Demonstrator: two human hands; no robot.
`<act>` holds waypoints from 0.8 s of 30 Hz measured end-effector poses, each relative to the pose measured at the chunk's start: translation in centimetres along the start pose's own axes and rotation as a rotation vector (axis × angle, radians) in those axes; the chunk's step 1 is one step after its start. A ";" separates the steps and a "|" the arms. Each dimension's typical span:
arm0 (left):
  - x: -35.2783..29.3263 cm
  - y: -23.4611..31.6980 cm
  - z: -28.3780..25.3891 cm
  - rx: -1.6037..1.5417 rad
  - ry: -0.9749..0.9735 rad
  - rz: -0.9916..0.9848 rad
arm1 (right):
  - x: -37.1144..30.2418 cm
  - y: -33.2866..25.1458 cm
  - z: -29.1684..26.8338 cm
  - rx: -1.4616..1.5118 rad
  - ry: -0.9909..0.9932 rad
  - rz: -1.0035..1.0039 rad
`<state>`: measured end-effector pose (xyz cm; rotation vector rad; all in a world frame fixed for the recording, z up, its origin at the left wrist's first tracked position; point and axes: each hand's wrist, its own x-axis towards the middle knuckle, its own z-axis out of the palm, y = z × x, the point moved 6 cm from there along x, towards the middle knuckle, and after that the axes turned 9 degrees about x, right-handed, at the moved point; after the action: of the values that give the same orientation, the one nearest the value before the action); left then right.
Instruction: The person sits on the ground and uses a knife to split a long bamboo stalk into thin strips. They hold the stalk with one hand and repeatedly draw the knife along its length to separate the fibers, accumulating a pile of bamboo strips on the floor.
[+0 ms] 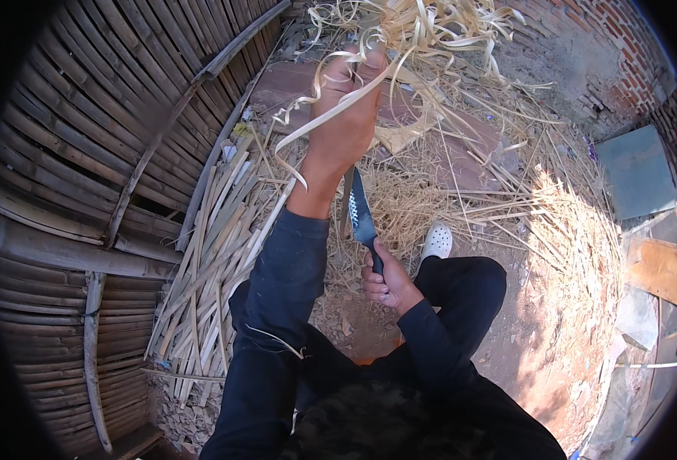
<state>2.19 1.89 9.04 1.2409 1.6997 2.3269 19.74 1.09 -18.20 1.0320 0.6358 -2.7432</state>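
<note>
My left hand (346,115) is stretched far forward and closed on a bunch of bamboo shavings (438,27). The pale, thin curls spray out past the fingers, and some hang back over the wrist. Closer to my body, my right hand (388,285) grips a knife (362,215) by its dark handle. Its dark blade, with a row of light marks along it, points up and away, toward the left wrist. A narrow strip lies beside the blade; I cannot tell what it belongs to. One thin curl (275,337) rests on my left sleeve.
Split bamboo strips (200,307) lie piled at the left, along a bamboo slat wall (116,115). Shavings (407,199) litter the dirt floor ahead. A white clog (437,241) is on my right foot. At the right stand a grey-green panel (637,172) and a wooden board (662,272). A brick wall (622,46) rises behind.
</note>
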 end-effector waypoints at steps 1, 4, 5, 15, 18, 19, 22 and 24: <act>0.2 0.0 -0.1 0.104 -0.049 0.093 | -0.5 -0.4 0.2 -0.059 0.024 -0.042; 0.2 3.7 1.0 -0.043 -0.050 0.093 | -2.1 -2.2 1.5 -0.272 0.046 -0.304; 0.4 4.3 0.8 -0.089 -0.094 0.105 | -3.1 -2.9 2.3 -0.354 0.058 -0.427; 1.6 3.7 -0.4 -0.016 -0.037 0.213 | -8.1 -7.1 6.6 -0.692 0.136 -0.843; 1.7 3.2 -1.4 -0.088 0.010 0.285 | -9.1 -7.1 7.6 -0.743 0.147 -0.905; 1.6 3.8 -1.9 0.023 0.008 0.287 | -9.3 -7.1 7.8 -0.766 0.146 -0.937; 1.9 4.3 -2.1 -0.014 0.120 -0.074 | -6.4 -5.1 6.3 -0.687 0.161 -1.120; 1.9 3.5 -1.4 -0.058 0.012 0.020 | 1.3 -0.7 0.9 -1.263 0.335 -0.978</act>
<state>1.58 0.08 12.82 1.2431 1.6179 2.3813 18.04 1.35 -18.24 0.8568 2.9359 -1.7406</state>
